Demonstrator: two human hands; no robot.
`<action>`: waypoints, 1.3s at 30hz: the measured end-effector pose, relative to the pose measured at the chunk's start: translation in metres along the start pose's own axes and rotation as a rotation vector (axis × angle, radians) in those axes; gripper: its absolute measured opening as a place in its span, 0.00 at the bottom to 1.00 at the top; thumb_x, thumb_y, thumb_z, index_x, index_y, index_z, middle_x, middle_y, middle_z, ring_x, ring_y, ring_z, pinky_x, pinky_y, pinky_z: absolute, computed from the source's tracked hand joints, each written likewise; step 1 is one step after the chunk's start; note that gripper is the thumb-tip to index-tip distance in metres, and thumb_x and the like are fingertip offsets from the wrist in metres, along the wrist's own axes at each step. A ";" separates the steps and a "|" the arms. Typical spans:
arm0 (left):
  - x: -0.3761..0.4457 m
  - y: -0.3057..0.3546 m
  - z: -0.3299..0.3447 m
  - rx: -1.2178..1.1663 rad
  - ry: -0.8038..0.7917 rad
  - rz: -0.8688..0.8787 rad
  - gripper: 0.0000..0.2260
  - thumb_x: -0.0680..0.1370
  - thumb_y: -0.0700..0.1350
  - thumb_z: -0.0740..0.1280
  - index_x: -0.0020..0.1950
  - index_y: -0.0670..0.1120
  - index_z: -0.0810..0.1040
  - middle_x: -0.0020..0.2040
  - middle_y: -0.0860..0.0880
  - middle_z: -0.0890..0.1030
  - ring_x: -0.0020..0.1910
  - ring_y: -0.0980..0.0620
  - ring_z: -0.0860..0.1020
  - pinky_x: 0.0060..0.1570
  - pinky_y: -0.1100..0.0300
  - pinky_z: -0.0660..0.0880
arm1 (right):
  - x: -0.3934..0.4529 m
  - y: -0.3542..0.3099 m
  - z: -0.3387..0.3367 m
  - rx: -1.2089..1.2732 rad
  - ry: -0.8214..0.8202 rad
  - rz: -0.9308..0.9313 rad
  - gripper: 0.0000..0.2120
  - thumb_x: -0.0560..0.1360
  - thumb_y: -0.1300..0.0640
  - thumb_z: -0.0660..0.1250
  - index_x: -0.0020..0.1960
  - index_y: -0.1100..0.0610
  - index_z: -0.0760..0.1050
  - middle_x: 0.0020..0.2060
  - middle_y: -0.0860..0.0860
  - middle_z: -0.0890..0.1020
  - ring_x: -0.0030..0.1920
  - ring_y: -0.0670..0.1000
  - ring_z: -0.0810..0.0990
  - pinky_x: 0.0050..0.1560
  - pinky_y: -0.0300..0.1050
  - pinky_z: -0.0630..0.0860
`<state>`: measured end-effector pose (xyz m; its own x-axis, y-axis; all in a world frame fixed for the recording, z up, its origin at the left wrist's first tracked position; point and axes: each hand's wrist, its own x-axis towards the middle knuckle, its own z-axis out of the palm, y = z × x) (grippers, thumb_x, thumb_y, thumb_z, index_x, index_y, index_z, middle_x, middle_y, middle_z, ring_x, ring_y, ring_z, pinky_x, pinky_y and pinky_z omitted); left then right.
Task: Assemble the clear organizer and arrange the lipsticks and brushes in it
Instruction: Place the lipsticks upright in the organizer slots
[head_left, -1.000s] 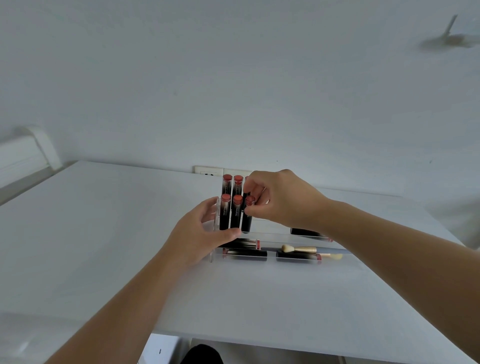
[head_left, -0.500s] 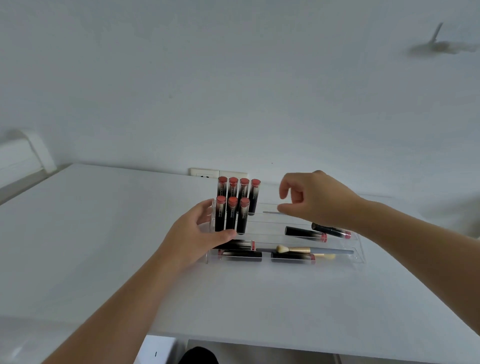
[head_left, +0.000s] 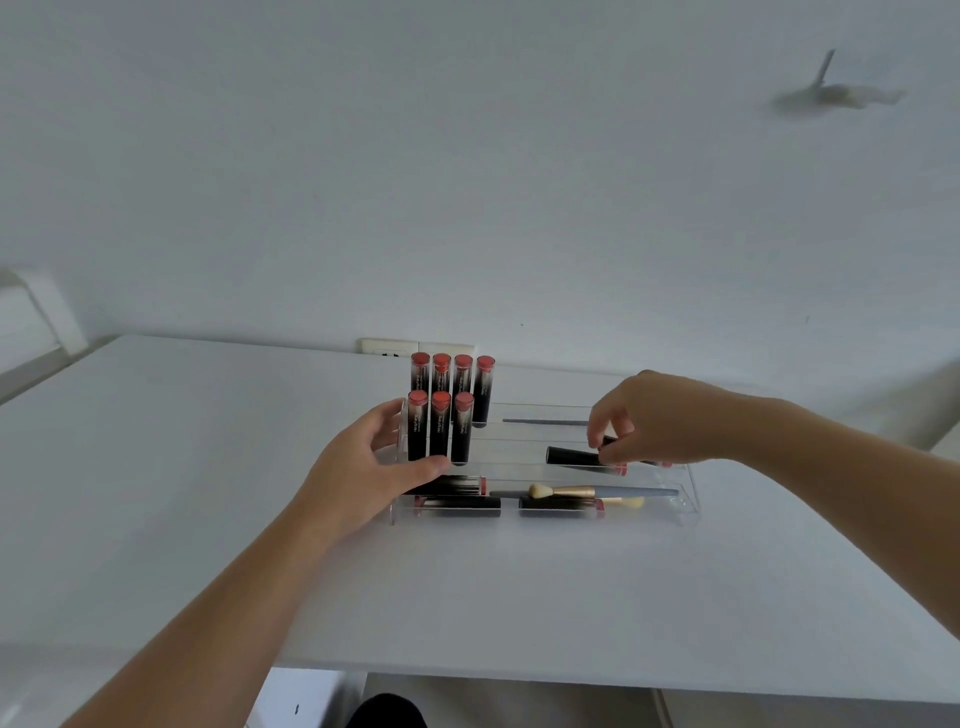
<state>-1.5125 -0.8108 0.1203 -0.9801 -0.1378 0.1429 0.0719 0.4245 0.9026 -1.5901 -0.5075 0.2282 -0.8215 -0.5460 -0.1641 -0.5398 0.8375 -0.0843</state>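
pinching lying lipstick (head_left: 584, 458) in right hand (head_left: 657, 418) fingers | left hand (head_left: 366, 460) fingers spread, bracing clear organizer (head_left: 688, 488) | tube light, rigid, slick: grip mid-barrel

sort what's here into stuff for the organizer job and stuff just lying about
For the job: clear organizer, standing lipsticks, lying lipstick under the right hand, brush, left hand steadying the organizer.

Just there: wall socket, table.

White table (head_left: 156, 467) against a plain white wall (head_left: 467, 182); wall socket (head_left: 418, 347) just above the table's far edge.
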 end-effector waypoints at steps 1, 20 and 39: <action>0.000 0.000 0.000 0.000 0.000 0.000 0.35 0.58 0.68 0.77 0.64 0.68 0.71 0.61 0.68 0.79 0.64 0.69 0.74 0.67 0.57 0.70 | 0.002 0.000 0.000 -0.029 0.019 0.008 0.03 0.72 0.48 0.71 0.42 0.40 0.78 0.33 0.38 0.81 0.25 0.42 0.79 0.35 0.41 0.73; 0.000 -0.002 0.000 -0.002 -0.001 0.001 0.32 0.58 0.68 0.77 0.60 0.70 0.73 0.58 0.70 0.80 0.60 0.73 0.75 0.60 0.63 0.71 | -0.002 0.021 -0.003 -0.295 0.079 -0.164 0.10 0.76 0.49 0.68 0.44 0.36 0.69 0.43 0.36 0.76 0.41 0.41 0.79 0.40 0.41 0.75; 0.001 -0.003 0.001 -0.003 0.014 0.014 0.31 0.59 0.66 0.77 0.60 0.70 0.73 0.54 0.77 0.78 0.56 0.79 0.73 0.55 0.69 0.68 | -0.016 0.004 -0.038 0.636 0.243 0.051 0.11 0.71 0.53 0.78 0.43 0.59 0.78 0.35 0.53 0.87 0.37 0.53 0.87 0.37 0.43 0.82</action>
<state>-1.5143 -0.8115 0.1170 -0.9762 -0.1446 0.1614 0.0863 0.4240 0.9015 -1.5865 -0.4962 0.2682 -0.9010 -0.4323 0.0364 -0.3480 0.6703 -0.6554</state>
